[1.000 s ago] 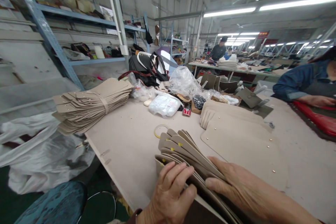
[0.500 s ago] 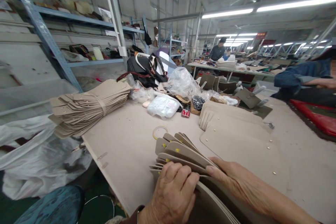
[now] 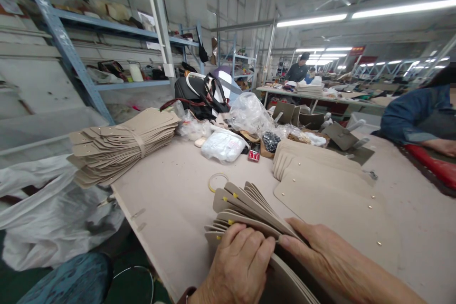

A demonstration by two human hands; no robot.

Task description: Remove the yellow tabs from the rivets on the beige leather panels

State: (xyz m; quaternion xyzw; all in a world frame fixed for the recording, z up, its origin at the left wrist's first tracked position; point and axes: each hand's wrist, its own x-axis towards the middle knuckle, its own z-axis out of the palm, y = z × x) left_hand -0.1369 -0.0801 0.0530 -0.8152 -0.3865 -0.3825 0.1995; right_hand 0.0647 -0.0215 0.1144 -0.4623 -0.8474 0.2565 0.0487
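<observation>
My left hand (image 3: 240, 266) is closed around the near edge of a fanned stack of beige panels (image 3: 258, 206), which look like bag pieces. On the other side, my right hand (image 3: 311, 247) pinches several of the panels between thumb and fingers. A gap parts the stack between my two thumbs. Small yellow marks or tabs (image 3: 235, 195) show near the rounded ends of some panels. Just beyond lies a yellowish roll of tape (image 3: 218, 182). Overlapping flat panels (image 3: 335, 199) with small metal studs rest to the right. My left fingertips are partly hidden.
A strapped bundle of similar panels (image 3: 117, 147) overhangs the table's left edge. Plastic bags (image 3: 223, 145), a red calculator-like item (image 3: 254, 152) and black bags (image 3: 195, 97) crowd the back. At right, a co-worker's sleeve (image 3: 402, 114) is near a red-edged board (image 3: 431, 164).
The panels under my right hand have shifted into a tighter group, parting from those under my left hand. The co-worker's arm has moved lower over the red-edged board. My view has turned slightly.
</observation>
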